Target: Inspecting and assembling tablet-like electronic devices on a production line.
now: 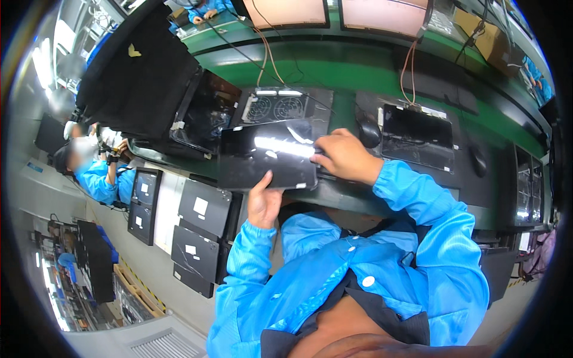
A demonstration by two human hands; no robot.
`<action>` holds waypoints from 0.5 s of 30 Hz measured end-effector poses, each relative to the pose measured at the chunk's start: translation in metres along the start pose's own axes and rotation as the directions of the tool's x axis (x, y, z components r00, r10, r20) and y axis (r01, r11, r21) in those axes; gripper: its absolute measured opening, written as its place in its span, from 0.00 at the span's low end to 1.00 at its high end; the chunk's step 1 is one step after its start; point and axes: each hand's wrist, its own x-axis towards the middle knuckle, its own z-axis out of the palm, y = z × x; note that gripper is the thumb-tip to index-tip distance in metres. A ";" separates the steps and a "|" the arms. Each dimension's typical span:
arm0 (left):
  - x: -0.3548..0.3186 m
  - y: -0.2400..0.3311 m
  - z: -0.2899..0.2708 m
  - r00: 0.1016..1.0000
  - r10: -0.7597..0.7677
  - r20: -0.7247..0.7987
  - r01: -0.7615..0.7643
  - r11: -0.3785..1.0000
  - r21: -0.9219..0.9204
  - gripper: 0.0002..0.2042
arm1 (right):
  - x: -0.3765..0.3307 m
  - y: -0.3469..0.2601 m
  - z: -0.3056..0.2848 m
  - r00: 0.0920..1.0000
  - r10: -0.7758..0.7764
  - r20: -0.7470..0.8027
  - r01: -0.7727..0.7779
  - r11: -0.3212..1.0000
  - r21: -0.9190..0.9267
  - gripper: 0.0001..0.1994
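Observation:
A glossy black display panel point(239, 156) is held tilted in front of me, over the near edge of the bench. Bright light reflects across its face. My left hand point(264, 203) grips its lower edge, thumb on the front and the other fingers mostly hidden behind. My right hand point(346, 154) is closed at the panel's right edge, thumb and forefinger pinching there. Whether a thin film lies between those fingers is too small to tell. Beyond the panel is a flat fixture with two round fan grilles point(280, 107). A second black panel point(418, 136) lies to the right.
Two computer mice, one black mouse point(369, 133) and another mouse point(477, 161), lie on the green bench point(334, 65). Monitors point(286, 13) stand at the back, with cables hanging down. A black cloth-covered box point(137, 65) is at left. Stacked dark panels point(197, 241) stand lower left. Other people work nearby.

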 end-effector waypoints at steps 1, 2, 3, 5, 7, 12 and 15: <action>0.021 0.002 -0.006 0.998 -0.062 0.021 0.062 0.998 -0.014 0.17 | 0.002 0.002 -0.004 0.998 0.064 -0.007 -0.064 0.998 -0.006 0.28; 0.044 0.004 -0.010 0.992 -0.121 0.040 0.122 0.992 -0.028 0.17 | 0.007 0.002 -0.007 0.991 0.132 -0.017 -0.133 0.990 -0.048 0.39; 0.063 0.007 -0.007 0.987 -0.153 0.040 0.154 0.988 -0.030 0.16 | 0.008 0.005 -0.008 0.993 0.097 -0.067 -0.102 0.992 -0.071 0.42; 0.085 0.016 0.006 0.983 -0.175 0.053 0.177 0.984 -0.033 0.13 | 0.015 0.009 -0.007 0.992 0.022 -0.127 -0.034 0.995 -0.096 0.44; 0.115 0.022 0.000 0.978 -0.199 0.056 0.203 0.977 -0.070 0.13 | 0.025 0.020 0.002 0.995 0.035 -0.089 -0.055 0.972 -0.228 0.45; 0.132 0.052 0.012 0.759 -0.649 0.040 0.612 0.734 0.293 0.28 | 0.042 0.053 0.025 0.982 0.087 -0.168 -0.120 0.973 -0.197 0.39; 0.114 0.067 0.013 0.928 -0.321 -0.189 0.320 0.428 0.845 0.28 | 0.038 0.055 0.026 0.992 0.074 -0.100 -0.101 0.949 -0.298 0.37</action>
